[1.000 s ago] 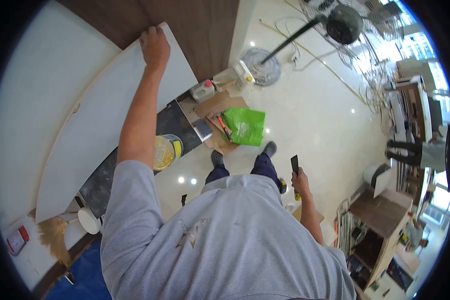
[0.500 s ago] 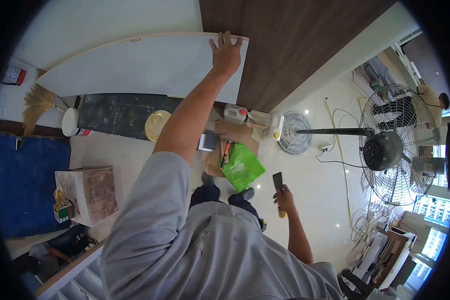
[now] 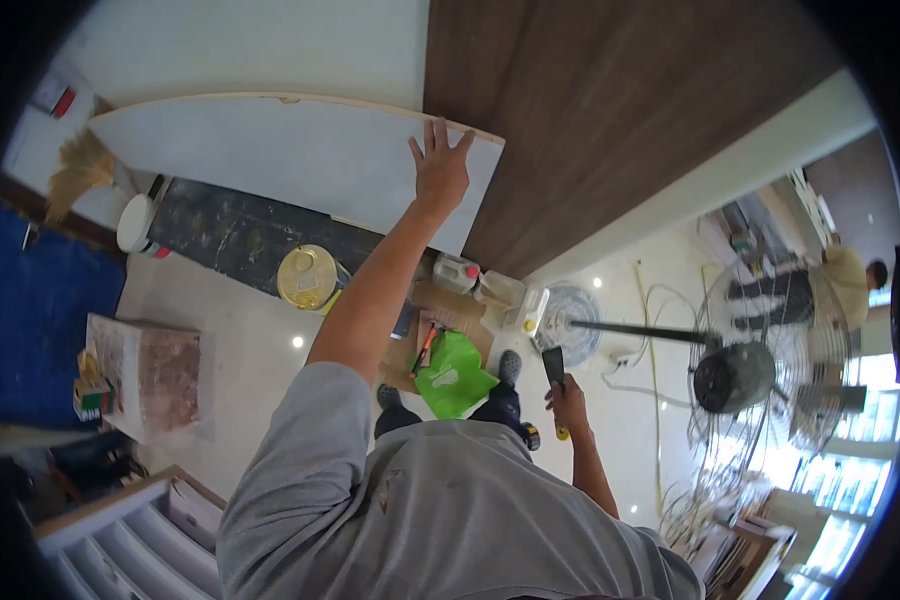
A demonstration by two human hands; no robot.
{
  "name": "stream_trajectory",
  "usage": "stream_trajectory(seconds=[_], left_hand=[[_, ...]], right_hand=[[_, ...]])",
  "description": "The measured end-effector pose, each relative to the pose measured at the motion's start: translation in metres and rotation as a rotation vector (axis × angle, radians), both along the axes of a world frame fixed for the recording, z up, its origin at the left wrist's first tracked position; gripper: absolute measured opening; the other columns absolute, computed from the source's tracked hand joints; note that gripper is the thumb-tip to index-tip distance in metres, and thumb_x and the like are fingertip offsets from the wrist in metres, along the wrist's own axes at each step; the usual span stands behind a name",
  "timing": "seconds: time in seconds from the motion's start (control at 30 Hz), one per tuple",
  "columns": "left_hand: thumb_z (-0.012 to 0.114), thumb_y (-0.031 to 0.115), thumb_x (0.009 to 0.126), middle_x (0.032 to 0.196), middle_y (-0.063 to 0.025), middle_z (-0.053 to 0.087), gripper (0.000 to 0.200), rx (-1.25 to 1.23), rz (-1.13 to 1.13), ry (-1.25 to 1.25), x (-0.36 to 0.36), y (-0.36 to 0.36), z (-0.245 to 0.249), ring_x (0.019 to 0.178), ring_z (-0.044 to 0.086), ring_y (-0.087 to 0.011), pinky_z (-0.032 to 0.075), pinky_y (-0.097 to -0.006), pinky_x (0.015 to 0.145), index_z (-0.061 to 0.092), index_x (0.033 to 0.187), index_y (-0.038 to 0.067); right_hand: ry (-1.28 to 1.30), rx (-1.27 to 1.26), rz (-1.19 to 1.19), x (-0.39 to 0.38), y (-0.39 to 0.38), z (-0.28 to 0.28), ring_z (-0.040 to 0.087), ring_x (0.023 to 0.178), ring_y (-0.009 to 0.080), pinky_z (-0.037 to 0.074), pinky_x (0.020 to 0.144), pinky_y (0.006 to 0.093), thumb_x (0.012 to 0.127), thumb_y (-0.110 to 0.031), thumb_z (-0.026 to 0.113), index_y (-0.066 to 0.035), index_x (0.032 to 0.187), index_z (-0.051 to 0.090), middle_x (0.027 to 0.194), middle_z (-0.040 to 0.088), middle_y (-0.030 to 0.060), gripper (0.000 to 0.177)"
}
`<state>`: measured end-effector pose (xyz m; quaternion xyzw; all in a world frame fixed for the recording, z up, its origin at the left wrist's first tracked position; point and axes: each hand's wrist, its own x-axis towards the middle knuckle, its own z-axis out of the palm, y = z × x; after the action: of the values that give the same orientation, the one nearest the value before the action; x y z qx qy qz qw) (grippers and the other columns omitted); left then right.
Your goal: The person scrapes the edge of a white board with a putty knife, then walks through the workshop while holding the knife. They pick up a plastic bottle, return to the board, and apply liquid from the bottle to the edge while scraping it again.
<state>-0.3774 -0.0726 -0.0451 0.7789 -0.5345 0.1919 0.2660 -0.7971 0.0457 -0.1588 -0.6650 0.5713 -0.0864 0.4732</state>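
My left hand [image 3: 440, 182] rests on a long white panel [image 3: 270, 150] near its right end. Its fingers are spread and reach the panel's light, bare upper edge. Behind that end is a dark brown wood-grain board [image 3: 590, 110]. Low on my right side, my right hand [image 3: 570, 408] is closed around the handle of a putty knife [image 3: 554, 366], with its wide dark blade pointing away from me. The yellow end of the handle shows below my fingers. The blade touches nothing that I can see.
A gold-lidded can [image 3: 308, 277] stands by a dark, paint-spotted board [image 3: 225, 235]. On the floor, a green bag [image 3: 455, 375] lies on cardboard near plastic jugs [image 3: 455, 270]. At right stands a fan [image 3: 735, 378], with cables [image 3: 655, 430] on the floor and another person [image 3: 840, 285] beyond.
My view has shifted, and the panel appears lower. My feet now stand farther apart beside the green bag. Left hand stays on the panel; right hand keeps the putty knife.
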Motion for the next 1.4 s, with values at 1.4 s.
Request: stream_trajectory(seconds=[1.4], left_hand=[[0.027, 0.049, 0.091, 0.145, -0.0034, 0.018, 0.050, 0.041, 0.442, 0.401, 0.085, 0.031, -0.003, 0.135, 0.009, -0.0216, 0.016, -0.0485, 0.107, 0.036, 0.133, 0.023]], right_hand=[[0.228, -0.880, 1.098, 0.362, -0.209, 0.213, 0.056, 0.087, 0.0423, 0.043, 0.075, 0.0488, 0.088, -0.022, 0.048, 0.006, 0.103, 0.048, 0.087, 0.059, 0.0273, 0.032]])
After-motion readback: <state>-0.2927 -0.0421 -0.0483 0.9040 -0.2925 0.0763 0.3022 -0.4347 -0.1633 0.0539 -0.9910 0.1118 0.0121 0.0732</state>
